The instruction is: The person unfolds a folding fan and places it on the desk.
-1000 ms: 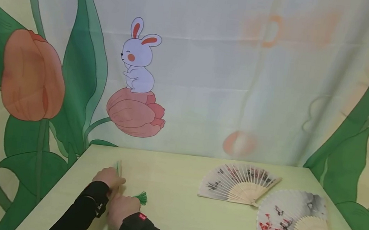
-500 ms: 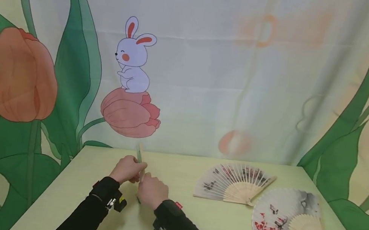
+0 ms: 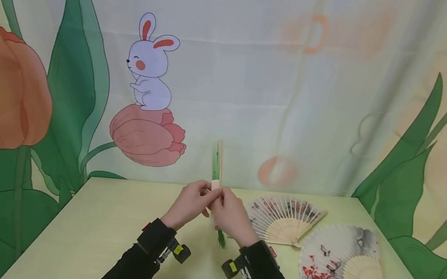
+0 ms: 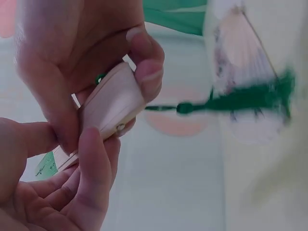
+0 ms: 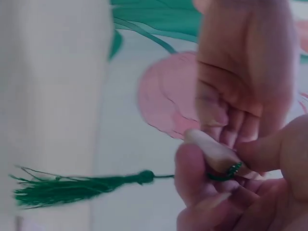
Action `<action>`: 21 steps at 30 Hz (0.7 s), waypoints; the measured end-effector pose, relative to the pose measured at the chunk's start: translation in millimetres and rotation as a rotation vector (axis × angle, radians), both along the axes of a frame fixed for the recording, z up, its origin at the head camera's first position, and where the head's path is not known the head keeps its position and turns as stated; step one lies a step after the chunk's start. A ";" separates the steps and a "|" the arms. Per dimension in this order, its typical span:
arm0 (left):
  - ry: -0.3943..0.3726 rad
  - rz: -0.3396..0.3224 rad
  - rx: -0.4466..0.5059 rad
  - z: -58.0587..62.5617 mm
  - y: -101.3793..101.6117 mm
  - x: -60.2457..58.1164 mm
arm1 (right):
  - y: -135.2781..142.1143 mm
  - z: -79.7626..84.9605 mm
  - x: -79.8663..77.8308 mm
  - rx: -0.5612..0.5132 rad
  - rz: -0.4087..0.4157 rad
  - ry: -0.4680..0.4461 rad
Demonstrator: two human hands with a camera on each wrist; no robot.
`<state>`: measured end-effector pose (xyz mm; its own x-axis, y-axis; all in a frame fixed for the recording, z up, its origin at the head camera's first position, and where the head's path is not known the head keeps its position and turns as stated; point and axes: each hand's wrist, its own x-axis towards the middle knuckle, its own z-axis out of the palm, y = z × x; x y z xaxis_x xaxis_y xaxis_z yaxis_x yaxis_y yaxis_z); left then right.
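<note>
Both hands over the table [image 3: 125, 234], mid-width, forearms angling in from its near side. Left hand [image 3: 189, 203] and right hand [image 3: 235, 217]: thumbs and fingers pinching the folded green fan [image 3: 217, 164], tip up, above the table. Green tassel [image 3: 221, 239] hangs below. Two spread fans [image 3: 330, 273] lie on the table's right side.

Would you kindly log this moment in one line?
left hand, right hand: holding green fan | tassel: hanging | far fan, near fan: spread on table

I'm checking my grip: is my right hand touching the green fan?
Touching. The right wrist view shows your right hand with its fingers against the wooden end of the green fan, no gap between.
</note>
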<state>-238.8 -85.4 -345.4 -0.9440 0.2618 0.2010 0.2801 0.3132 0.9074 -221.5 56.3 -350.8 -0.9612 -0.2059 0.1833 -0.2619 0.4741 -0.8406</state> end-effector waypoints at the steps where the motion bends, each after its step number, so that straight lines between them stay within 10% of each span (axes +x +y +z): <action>1: 0.019 0.008 0.010 0.9 4.4 0.6 | 3.8 3.9 0.7 -0.010 0.002 0.001; 21: -0.040 -0.076 0.298 21.4 41.4 24.5 | 67.2 39.1 26.8 -0.140 0.129 -0.025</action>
<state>-214.3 -44.0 -324.0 -0.9327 0.2669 0.2424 0.2546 0.0117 0.9670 -194.7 123.6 -311.8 -0.9331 -0.3020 0.1953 -0.2913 0.3160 -0.9029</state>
